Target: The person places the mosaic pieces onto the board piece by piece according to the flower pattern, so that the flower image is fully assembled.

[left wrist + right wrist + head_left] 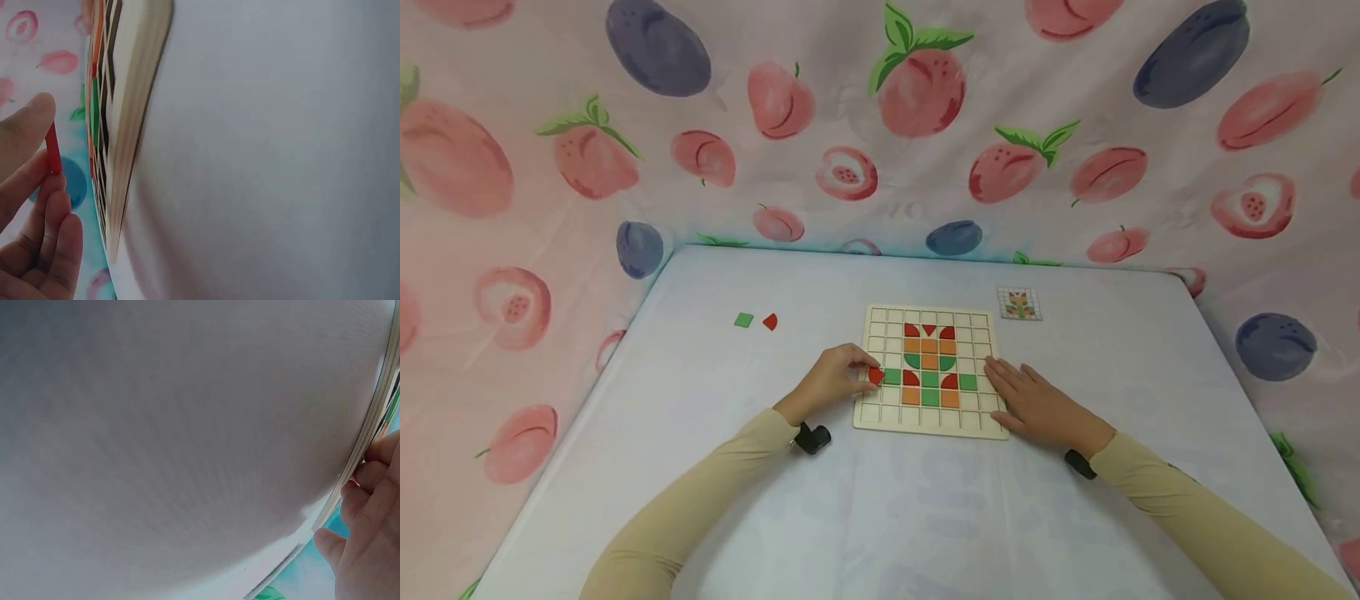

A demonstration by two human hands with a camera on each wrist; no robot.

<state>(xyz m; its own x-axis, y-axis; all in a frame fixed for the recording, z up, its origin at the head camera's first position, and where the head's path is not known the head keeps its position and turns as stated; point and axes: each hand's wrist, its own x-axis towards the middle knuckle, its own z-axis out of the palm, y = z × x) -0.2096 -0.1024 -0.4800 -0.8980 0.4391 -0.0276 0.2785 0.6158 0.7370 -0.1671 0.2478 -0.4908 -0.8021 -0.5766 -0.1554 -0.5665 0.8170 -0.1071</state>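
A square wooden grid board lies on the table, with red, orange and green tiles set in its cells in a flower-like pattern. My left hand pinches a red tile between thumb and fingers over the board's left side, beside a green square tile. Seen edge-on in the left wrist view, the thin red tile is held above the board's surface. With fingers extended, my right hand rests along the board's right edge; its fingertips also lie at that edge in the right wrist view.
Left of the board lie a loose green tile and a red fan-shaped tile. A small pattern card lies behind the board to the right. Fruit-printed cloth rises behind the table.
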